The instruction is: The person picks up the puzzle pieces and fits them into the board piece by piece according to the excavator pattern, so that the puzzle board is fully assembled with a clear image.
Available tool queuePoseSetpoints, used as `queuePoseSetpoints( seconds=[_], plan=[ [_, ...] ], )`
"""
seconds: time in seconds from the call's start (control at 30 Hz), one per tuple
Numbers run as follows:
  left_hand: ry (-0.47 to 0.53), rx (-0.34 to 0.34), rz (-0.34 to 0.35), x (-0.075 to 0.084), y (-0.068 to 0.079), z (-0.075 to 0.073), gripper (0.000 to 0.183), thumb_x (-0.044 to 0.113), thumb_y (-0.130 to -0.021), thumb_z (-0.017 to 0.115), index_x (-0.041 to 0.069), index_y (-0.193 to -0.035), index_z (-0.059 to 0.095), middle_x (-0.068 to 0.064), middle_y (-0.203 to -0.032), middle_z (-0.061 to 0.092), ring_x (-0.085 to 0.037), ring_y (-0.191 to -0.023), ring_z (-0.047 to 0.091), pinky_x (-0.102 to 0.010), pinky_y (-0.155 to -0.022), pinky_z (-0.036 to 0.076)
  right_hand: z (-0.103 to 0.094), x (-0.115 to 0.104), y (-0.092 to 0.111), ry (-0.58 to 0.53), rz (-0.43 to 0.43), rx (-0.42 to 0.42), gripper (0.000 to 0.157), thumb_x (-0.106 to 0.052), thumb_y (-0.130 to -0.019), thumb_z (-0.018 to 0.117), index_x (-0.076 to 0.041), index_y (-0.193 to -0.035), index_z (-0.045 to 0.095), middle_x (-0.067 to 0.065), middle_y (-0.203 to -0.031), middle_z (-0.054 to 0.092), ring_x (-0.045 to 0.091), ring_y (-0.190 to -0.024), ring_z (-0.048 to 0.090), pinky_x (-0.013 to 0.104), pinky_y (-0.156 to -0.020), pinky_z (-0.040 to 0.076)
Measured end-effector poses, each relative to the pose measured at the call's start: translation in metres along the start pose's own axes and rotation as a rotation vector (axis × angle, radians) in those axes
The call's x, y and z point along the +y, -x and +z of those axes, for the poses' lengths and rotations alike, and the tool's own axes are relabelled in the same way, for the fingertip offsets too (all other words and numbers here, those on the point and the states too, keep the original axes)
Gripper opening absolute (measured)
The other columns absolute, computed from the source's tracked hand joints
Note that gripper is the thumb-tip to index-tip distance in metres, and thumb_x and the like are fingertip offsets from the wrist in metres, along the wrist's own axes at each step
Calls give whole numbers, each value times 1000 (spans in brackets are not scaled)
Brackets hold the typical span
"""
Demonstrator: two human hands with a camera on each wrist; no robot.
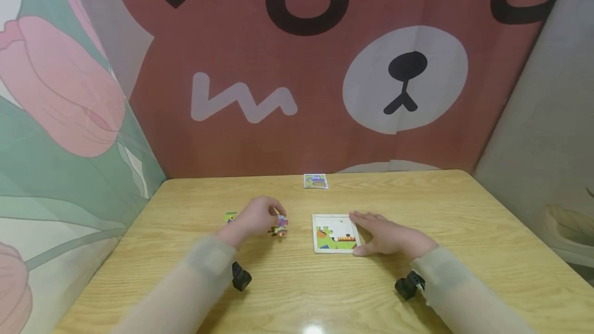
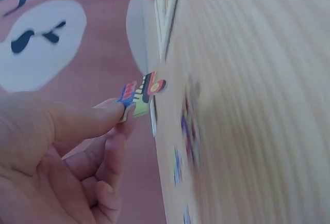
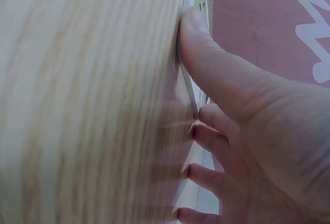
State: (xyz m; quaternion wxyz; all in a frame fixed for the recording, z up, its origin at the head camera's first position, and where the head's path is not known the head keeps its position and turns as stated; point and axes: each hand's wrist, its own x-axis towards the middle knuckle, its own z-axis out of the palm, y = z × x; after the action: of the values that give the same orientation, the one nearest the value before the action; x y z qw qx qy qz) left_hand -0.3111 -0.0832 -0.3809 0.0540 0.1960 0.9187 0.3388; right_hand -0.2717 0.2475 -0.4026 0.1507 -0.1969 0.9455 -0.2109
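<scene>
Between thumb and fingers, my left hand [image 1: 257, 215] pinches a small puzzle piece [image 2: 138, 96] with blue, red and yellow-green print, held up over the table. Beneath and beside that hand lie several loose puzzle pieces [image 1: 280, 231], blurred in the left wrist view. To the right is a white-rimmed puzzle tray [image 1: 336, 251], its lower part filled with joined pieces [image 1: 342, 244] in green and orange and its upper part bare white. My right hand [image 1: 387, 233] rests at the tray's right edge, fingers spread, the thumb [image 3: 198, 33] touching the rim.
A small printed picture card [image 1: 315, 181] lies near the table's far edge. Another green piece [image 1: 230, 216] shows to the left of my left hand. The wooden table [image 1: 297, 293] meets a bear-printed cloth [image 1: 325, 143] at the back and hangings at both sides.
</scene>
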Motion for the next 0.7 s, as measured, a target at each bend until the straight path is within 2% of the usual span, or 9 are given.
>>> queuePoseSetpoints(
  seconds=[0.2,0.37,0.53,0.7],
  plan=[
    [69,-9,48,35,-17,28,13,0,-87,69,6,-97,74,0,-81,62,-16,-74,57,-31,-61,48,0,-1,0,1,-15,-3,96,-47,-83,75,-4,-155,27,19,-159,24,48,-143,16,63,-111,16],
    [101,-19,46,56,-31,53,11,2,-89,69,10,-95,74,3,-82,61,-13,-74,57,-29,-62,48,0,1,-1,-1,-6,-1,97,-49,-83,75,-5,-155,28,18,-159,25,47,-143,17,63,-110,16],
    [156,-32,40,64,-38,73,11,0,-90,68,7,-96,74,0,-79,63,-13,-67,58,-27,-57,48,1,1,-2,-4,-13,3,97,-49,-82,75,-5,-155,28,18,-158,26,47,-143,18,63,-110,17],
    [170,-30,-18,65,-41,86,10,3,-92,67,10,-97,72,0,-80,61,-14,-68,57,-28,-58,48,1,2,-1,-2,-26,8,96,-47,-82,76,-3,-154,29,20,-157,27,48,-142,19,64,-109,18]
  ],
)
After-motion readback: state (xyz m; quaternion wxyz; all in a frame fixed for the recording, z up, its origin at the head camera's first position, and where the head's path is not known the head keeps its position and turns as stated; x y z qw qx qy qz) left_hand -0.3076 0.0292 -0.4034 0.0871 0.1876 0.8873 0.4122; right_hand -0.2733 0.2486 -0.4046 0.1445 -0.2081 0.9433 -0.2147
